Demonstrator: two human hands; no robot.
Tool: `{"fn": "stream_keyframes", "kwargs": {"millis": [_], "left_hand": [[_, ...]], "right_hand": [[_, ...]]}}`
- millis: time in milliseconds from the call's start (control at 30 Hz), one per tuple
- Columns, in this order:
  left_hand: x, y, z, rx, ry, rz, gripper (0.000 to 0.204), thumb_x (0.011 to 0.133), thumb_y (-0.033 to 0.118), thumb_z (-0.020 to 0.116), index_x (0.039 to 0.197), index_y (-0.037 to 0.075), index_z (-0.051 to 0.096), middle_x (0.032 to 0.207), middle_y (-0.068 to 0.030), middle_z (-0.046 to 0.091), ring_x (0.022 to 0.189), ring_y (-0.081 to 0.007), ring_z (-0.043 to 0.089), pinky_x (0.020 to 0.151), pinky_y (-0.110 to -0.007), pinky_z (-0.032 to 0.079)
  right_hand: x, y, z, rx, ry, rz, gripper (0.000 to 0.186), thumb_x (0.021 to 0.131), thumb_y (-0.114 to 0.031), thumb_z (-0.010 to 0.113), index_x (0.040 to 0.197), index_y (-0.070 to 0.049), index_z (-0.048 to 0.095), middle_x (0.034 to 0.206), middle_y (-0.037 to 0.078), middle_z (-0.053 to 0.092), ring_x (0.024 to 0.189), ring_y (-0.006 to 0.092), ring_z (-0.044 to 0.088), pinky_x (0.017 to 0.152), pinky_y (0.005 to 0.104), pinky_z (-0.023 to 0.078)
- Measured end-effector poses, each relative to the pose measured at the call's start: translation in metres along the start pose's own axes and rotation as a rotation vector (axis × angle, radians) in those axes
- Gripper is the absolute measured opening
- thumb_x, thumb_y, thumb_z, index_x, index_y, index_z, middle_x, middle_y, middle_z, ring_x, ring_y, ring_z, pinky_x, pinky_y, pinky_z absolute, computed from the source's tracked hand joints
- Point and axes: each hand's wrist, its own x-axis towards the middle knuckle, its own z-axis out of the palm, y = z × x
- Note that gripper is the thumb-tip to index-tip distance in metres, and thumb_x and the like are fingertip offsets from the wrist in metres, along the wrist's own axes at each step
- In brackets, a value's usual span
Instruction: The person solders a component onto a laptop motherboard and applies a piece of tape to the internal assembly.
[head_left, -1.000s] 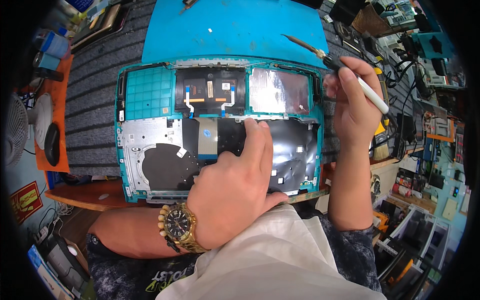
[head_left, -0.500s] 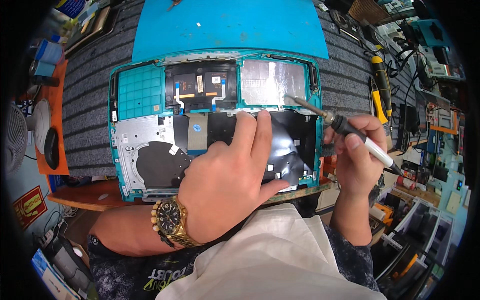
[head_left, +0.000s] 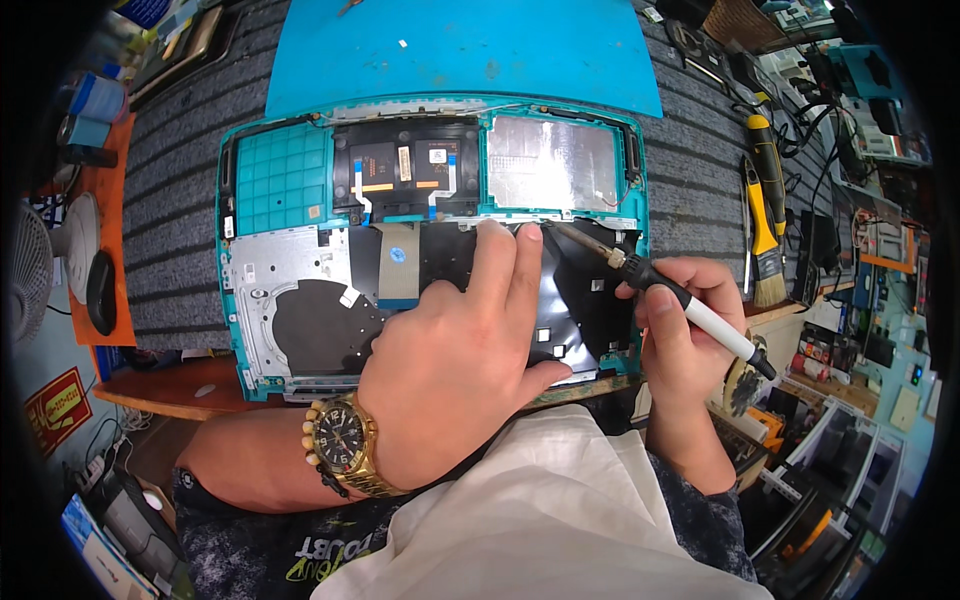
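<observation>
Standing at the far left is a white fan [head_left: 35, 255], and just beside it a black mouse [head_left: 101, 280] lies on an orange surface [head_left: 123, 270]. Next comes the teal laptop shell [head_left: 447, 255], inner side up on a grey striped mat [head_left: 180, 200] near the front edge of the worktop [head_left: 160, 387]. A flat ribbon cable [head_left: 398, 270] runs down over its black sheet. The left hand [head_left: 450, 340], a gold watch [head_left: 340, 438] at its wrist, lies over the shell with two fingers stretched to the sheet's upper edge and the thumb spread apart. Right of those fingertips, the right hand [head_left: 690, 335] is closed around a soldering iron [head_left: 640, 272], its tip near that edge; whether it touches cannot be told. Farther right lies a yellow-handled brush [head_left: 768, 265].
</observation>
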Motion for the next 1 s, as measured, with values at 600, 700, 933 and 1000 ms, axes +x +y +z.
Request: {"fn": "stream_keyframes", "kwargs": {"millis": [600, 700, 933, 1000], "left_hand": [[-0.002, 0.000, 0.001, -0.010, -0.007, 0.002, 0.125, 0.080, 0.066, 0.098, 0.170, -0.007, 0.052, 0.157, -0.0309, 0.058, 0.082, -0.0365, 0.076, 0.071, -0.045, 0.067], [-0.002, -0.001, 0.001, -0.012, 0.002, 0.011, 0.125, 0.080, 0.065, 0.098, 0.170, -0.008, 0.051, 0.157, -0.0317, 0.058, 0.083, -0.0367, 0.076, 0.072, -0.045, 0.066], [-0.002, -0.001, 0.001, -0.010, -0.006, 0.015, 0.126, 0.080, 0.064, 0.098, 0.171, -0.008, 0.050, 0.157, -0.0323, 0.057, 0.083, -0.0362, 0.075, 0.072, -0.044, 0.066], [-0.002, -0.001, 0.001, 0.002, -0.010, 0.017, 0.126, 0.081, 0.065, 0.097, 0.171, -0.009, 0.050, 0.157, -0.0326, 0.057, 0.082, -0.0353, 0.074, 0.071, -0.044, 0.066]], "right_hand": [[0.002, -0.003, 0.006, -0.098, 0.004, 0.008, 0.025, 0.105, 0.006, 0.082, 0.128, 0.008, 0.073, 0.107, 0.013, 0.084, 0.092, 0.0113, 0.077, 0.085, 0.0253, 0.062], [0.003, -0.003, 0.007, -0.092, 0.005, 0.008, 0.024, 0.105, 0.006, 0.082, 0.128, 0.008, 0.073, 0.107, 0.013, 0.084, 0.092, 0.0112, 0.077, 0.085, 0.0252, 0.061], [0.003, -0.003, 0.009, -0.111, 0.019, 0.017, 0.023, 0.106, 0.004, 0.082, 0.127, 0.008, 0.073, 0.103, 0.012, 0.084, 0.090, 0.0115, 0.077, 0.083, 0.0257, 0.062], [0.003, -0.004, 0.011, -0.123, 0.035, 0.026, 0.022, 0.106, 0.003, 0.082, 0.126, 0.008, 0.074, 0.101, 0.012, 0.084, 0.088, 0.0113, 0.077, 0.082, 0.0257, 0.062]]}}
